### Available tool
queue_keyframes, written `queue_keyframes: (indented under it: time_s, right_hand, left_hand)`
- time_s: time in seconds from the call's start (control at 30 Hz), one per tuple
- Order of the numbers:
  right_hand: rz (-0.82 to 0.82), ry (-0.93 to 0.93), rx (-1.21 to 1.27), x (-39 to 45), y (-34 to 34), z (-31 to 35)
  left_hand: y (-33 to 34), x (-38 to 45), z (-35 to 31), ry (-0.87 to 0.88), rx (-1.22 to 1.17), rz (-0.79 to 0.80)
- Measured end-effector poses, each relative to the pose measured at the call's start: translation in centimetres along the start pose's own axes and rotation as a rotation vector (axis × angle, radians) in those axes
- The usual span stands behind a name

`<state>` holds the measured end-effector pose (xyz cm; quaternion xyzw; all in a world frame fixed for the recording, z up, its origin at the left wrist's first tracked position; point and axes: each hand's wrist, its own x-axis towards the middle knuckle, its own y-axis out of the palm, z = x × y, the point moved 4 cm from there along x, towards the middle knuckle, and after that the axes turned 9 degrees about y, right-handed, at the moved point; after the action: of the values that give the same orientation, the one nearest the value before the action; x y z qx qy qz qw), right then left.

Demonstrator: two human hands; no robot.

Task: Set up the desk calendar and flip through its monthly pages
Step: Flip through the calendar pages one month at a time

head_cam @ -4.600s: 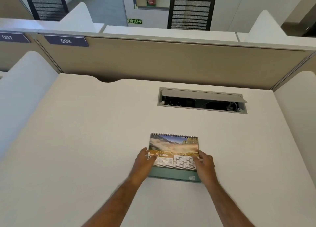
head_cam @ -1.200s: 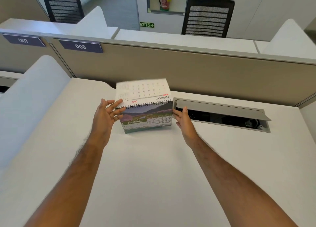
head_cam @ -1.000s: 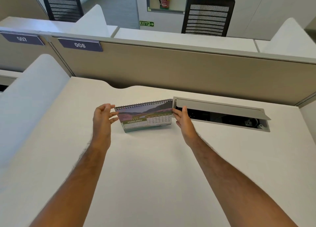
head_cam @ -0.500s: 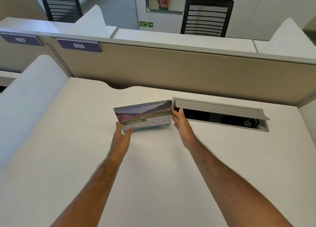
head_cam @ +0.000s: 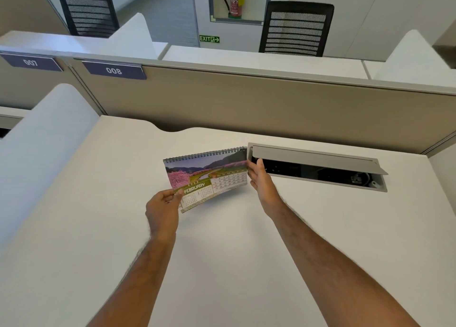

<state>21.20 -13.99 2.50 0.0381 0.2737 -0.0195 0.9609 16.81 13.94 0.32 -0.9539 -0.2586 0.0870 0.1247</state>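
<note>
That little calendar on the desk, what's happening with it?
A person is flipping a spiral-bound desk calendar standing on a white desk. The left hand pinches the lower left corner of the February page and lifts it, while the right hand steadies the calendar's right edge, beside the open cable tray.

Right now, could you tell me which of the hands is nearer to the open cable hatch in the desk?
Right. The right hand sits at the cable hatch's left end; the left hand pinches the calendar's far corner.
</note>
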Motion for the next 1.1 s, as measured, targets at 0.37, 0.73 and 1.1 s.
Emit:
queue_keyframes:
  time_s: [0.37, 0.73, 1.1]
  right_hand:
    - [-0.007, 0.019, 0.016, 0.4, -0.1, -0.4]
    - [-0.025, 0.042, 0.062, 0.7, -0.2, -0.6]
    - [0.003, 0.001, 0.058, 0.2, -0.4, -0.5]
  left_hand:
    - [-0.7, -0.5, -0.1, -0.041, -0.054, -0.012]
    - [-1.0, -0.9, -2.0, -0.062, -0.328, 0.246]
    - [-2.2, 2.1, -7.2, -0.003, -0.678, 0.285]
